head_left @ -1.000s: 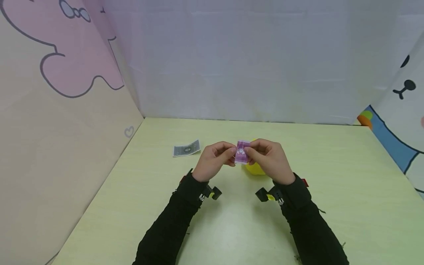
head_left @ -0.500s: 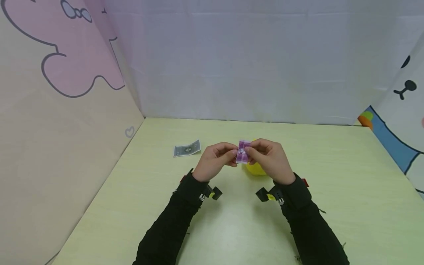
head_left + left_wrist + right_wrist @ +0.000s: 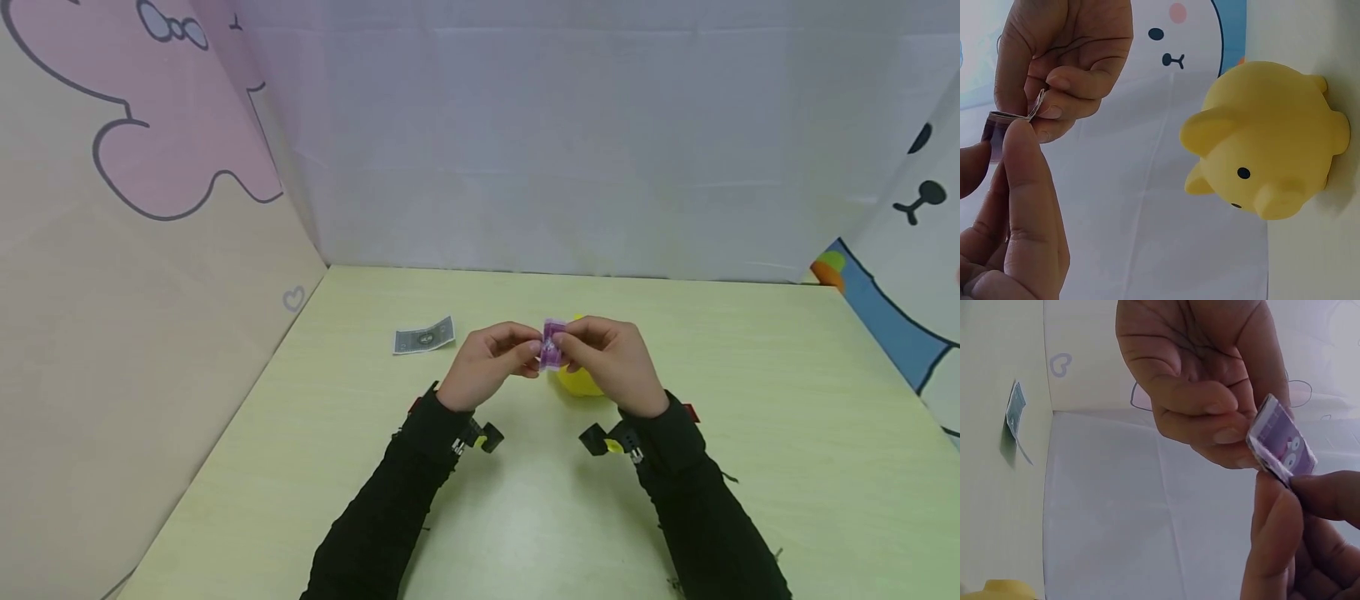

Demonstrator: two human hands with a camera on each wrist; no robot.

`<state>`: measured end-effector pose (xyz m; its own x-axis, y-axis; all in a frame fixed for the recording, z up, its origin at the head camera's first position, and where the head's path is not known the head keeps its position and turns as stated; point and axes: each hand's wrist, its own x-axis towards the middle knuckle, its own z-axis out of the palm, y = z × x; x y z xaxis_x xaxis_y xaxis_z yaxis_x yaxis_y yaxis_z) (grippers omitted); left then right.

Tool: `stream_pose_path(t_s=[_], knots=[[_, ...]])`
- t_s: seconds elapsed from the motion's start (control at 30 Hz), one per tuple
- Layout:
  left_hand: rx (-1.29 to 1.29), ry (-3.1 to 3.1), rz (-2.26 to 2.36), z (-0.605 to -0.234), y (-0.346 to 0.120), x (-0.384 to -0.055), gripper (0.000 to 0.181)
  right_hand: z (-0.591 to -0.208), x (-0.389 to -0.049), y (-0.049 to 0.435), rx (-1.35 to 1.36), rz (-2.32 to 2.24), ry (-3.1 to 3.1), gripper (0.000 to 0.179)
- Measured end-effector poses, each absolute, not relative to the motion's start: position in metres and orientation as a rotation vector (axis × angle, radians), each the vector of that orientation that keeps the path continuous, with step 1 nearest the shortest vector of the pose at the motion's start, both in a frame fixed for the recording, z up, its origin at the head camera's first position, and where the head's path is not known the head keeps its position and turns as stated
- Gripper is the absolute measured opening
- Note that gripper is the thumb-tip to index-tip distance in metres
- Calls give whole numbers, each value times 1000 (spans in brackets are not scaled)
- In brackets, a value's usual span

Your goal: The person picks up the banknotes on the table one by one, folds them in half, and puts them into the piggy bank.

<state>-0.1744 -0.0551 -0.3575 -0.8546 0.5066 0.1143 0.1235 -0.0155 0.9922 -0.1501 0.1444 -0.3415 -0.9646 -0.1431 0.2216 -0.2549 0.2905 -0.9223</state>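
Observation:
A small purple play banknote (image 3: 551, 346), folded along its length, is held up above the table between both hands. My left hand (image 3: 489, 365) pinches its left edge with thumb and fingers. On the other side my right hand (image 3: 617, 365) pinches the note between thumb and forefinger. In the left wrist view the folded note (image 3: 999, 128) shows a bent layer angling up toward the right hand's fingers. Printed eyes show on the note (image 3: 1291, 450) in the right wrist view. A yellow piggy bank (image 3: 1266, 134) stands on the table, partly hidden behind the right hand in the head view.
A grey-green play banknote (image 3: 424, 337) lies on the pale table (image 3: 540, 517) left of the hands, one end curled up. A white cloth (image 3: 555, 142) hangs along the table's back edge. Printed cartoon panels (image 3: 165, 333) flank both sides.
The purple banknote has become narrower as the left hand's fingers moved slightly right, toward the right hand. The right hand, the piggy bank and the grey-green banknote stay nearly where they were.

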Motion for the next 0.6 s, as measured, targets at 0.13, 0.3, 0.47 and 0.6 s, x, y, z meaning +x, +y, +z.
stream_pose_path(t_s=[0.13, 0.3, 0.47, 0.6], knots=[[656, 1983, 1944, -358, -55, -175, 24, -341, -150, 145, 368, 1757, -2453, 21], [648, 1992, 1932, -358, -55, -175, 24, -342, -151, 145, 371, 1766, -2447, 21], [647, 2000, 1926, -356, -54, -175, 24, -343, -151, 145, 383, 1764, -2445, 19], [646, 2010, 1915, -355, -54, -175, 24, -342, -151, 145, 388, 1753, -2453, 19]])
